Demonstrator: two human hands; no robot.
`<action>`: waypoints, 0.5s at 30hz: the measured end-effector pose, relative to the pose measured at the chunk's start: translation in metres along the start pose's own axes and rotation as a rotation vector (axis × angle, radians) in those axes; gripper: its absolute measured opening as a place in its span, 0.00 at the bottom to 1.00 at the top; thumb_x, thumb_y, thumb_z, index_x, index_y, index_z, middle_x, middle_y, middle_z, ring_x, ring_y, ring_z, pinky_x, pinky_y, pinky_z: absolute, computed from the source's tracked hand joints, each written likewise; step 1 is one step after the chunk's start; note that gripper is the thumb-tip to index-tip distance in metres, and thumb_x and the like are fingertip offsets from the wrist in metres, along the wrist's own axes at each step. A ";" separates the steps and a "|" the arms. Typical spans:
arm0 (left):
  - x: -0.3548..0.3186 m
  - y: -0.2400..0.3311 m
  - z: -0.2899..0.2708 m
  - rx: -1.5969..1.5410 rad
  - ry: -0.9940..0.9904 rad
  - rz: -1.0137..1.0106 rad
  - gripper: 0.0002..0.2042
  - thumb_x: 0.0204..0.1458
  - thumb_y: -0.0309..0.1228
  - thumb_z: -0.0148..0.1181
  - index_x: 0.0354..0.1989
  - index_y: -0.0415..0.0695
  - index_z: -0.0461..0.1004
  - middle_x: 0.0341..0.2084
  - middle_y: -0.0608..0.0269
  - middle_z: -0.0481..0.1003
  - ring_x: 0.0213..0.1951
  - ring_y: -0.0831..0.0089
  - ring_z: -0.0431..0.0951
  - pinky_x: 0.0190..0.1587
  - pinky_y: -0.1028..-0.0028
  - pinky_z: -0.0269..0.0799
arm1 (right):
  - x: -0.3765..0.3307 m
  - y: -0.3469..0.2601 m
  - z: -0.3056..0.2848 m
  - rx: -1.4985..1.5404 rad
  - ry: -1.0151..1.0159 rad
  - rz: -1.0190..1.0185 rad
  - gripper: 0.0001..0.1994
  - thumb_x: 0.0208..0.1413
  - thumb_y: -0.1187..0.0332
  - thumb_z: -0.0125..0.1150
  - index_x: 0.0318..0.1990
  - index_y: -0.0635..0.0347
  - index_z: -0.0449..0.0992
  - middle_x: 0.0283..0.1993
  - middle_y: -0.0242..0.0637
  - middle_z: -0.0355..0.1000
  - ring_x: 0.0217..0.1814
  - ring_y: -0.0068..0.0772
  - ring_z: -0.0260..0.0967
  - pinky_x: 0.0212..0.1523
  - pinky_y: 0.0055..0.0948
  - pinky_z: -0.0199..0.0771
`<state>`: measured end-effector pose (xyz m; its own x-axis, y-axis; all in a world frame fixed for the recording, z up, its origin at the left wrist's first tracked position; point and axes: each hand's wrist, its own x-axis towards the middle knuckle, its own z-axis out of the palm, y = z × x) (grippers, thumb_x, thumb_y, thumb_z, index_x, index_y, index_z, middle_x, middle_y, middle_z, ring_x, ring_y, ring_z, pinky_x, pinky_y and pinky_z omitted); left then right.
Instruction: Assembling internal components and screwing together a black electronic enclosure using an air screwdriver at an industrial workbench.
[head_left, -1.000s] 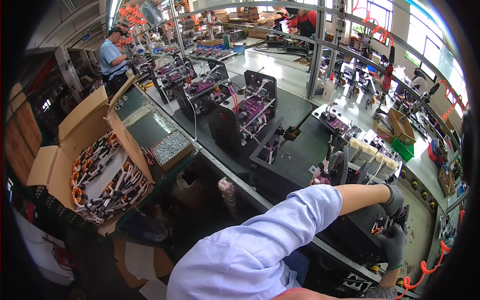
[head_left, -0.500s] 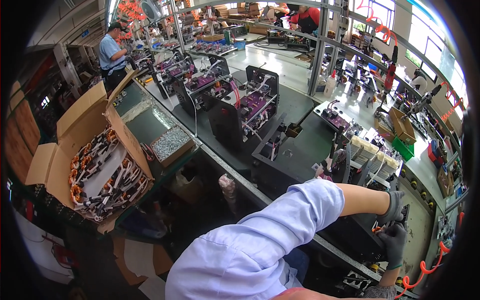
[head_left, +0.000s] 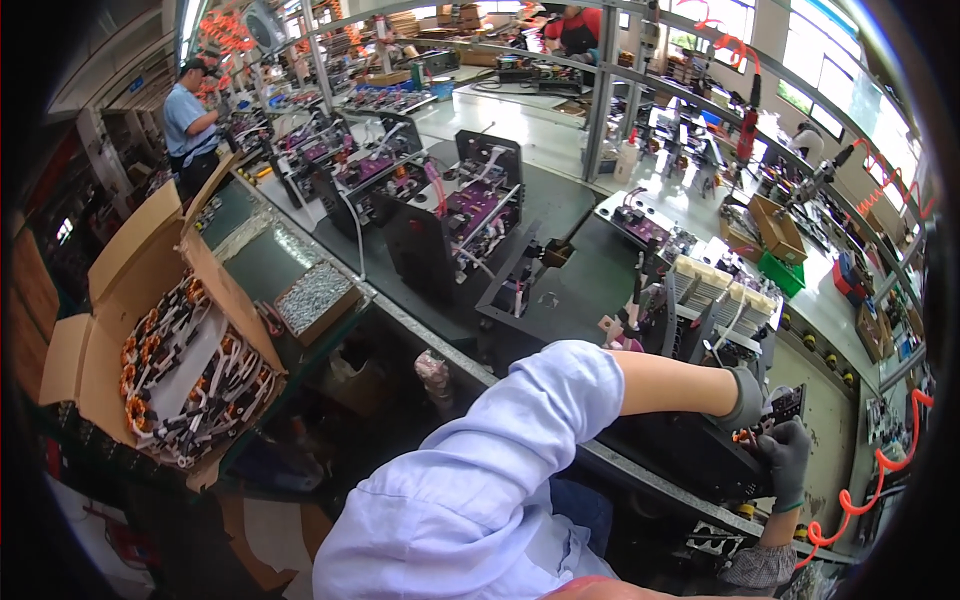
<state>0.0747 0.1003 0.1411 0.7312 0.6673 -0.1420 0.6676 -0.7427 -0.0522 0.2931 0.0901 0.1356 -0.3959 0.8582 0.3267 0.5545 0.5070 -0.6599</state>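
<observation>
Both my hands wear grey gloves and work close together at the right end of a dark metal chassis (head_left: 690, 465). My left hand (head_left: 746, 402) reaches across from the sleeve; its fingers are mostly hidden beyond the wrist. Near it stands a small black perforated part (head_left: 790, 403). Just below, my right hand (head_left: 788, 462) has its fingers bent and closed by some orange-and-black wiring (head_left: 745, 436); what lies between them is too small to make out. White-finned heat sinks (head_left: 725, 300) rise on the assembly behind my left forearm.
To the left, an open cardboard box (head_left: 235, 300) holds cable bundles, beside a small box of screws (head_left: 318, 300). Black-framed units with purple circuit boards (head_left: 480, 215) line the bench. A coiled red air hose (head_left: 880, 465) hangs at right. A co-worker (head_left: 190, 125) stands far left.
The view has shifted, so the scene sits further left. My left hand has tilted at the chassis end, and the black perforated part shows more beside it. My right hand stays close by.
</observation>
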 end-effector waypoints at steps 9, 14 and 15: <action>-0.016 0.014 -0.008 0.051 0.087 0.072 0.12 0.53 0.35 0.53 0.37 0.49 0.82 0.29 0.58 0.81 0.36 0.57 0.82 0.35 0.60 0.76 | 0.004 -0.002 -0.004 0.066 -0.059 -0.016 0.16 0.40 0.62 0.75 0.23 0.66 0.76 0.24 0.34 0.66 0.30 0.29 0.62 0.31 0.30 0.61; 0.023 0.062 -0.016 0.270 0.068 0.230 0.10 0.51 0.35 0.55 0.32 0.49 0.83 0.25 0.61 0.80 0.34 0.58 0.82 0.34 0.56 0.74 | 0.010 0.029 0.005 -0.068 -0.011 -0.030 0.09 0.43 0.65 0.68 0.28 0.62 0.80 0.31 0.43 0.72 0.33 0.43 0.71 0.36 0.36 0.70; 0.035 0.075 -0.015 0.696 0.193 0.214 0.10 0.50 0.35 0.55 0.31 0.48 0.83 0.25 0.62 0.80 0.34 0.57 0.81 0.38 0.53 0.72 | 0.011 0.035 0.005 0.018 -0.063 0.087 0.09 0.47 0.66 0.65 0.33 0.61 0.80 0.34 0.45 0.74 0.37 0.44 0.73 0.37 0.35 0.71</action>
<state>0.1523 0.0685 0.1467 0.8892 0.4551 -0.0471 0.3122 -0.6788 -0.6647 0.3043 0.1165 0.1129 -0.3926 0.8918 0.2247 0.5756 0.4288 -0.6963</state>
